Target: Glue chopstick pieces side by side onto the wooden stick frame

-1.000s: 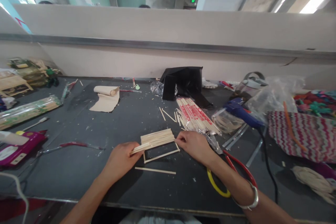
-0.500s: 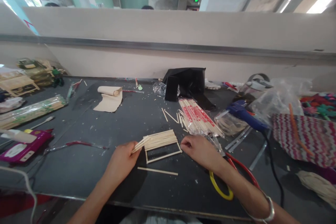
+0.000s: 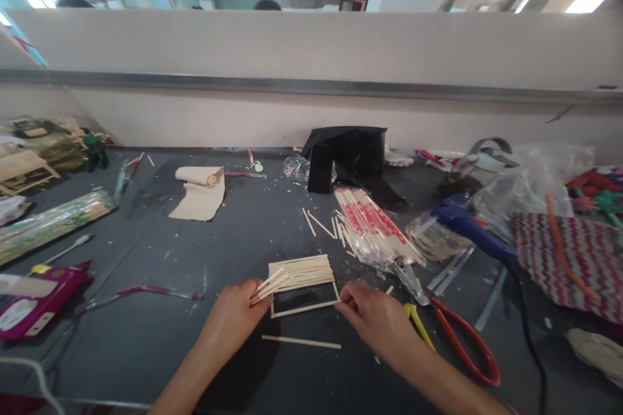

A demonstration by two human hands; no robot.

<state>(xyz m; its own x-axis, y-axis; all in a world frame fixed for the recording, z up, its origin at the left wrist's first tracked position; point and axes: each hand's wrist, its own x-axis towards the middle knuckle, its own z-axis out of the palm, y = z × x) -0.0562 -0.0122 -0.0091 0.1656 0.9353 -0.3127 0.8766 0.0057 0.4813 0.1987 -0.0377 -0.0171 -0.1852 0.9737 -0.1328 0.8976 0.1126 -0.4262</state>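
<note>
Several loose wooden sticks [image 3: 272, 281] are pinched in my left hand [image 3: 238, 308], their free ends reaching over the left edge of a small stick frame [image 3: 304, 308]. This frame lies on the dark table, its far part covered by a row of sticks [image 3: 302, 271] side by side, its near part open. At its near right corner, my right hand [image 3: 367, 311] has closed fingers on the frame. One single stick [image 3: 302, 342] lies in front of it, nearer to me.
Behind my right hand lie a packet of sticks [image 3: 374, 227], short offcuts [image 3: 318, 224] and pliers [image 3: 467, 343] with red and yellow handles. A blue glue gun [image 3: 470, 224] with its cord is further right. Rolled beige cloth [image 3: 199, 191] lies back left, a magenta device [image 3: 41, 305] far left.
My right hand has come in to the frame's near right corner, uncovering more of the pliers. The left hand still holds its sticks. The whole view has shifted slightly.
</note>
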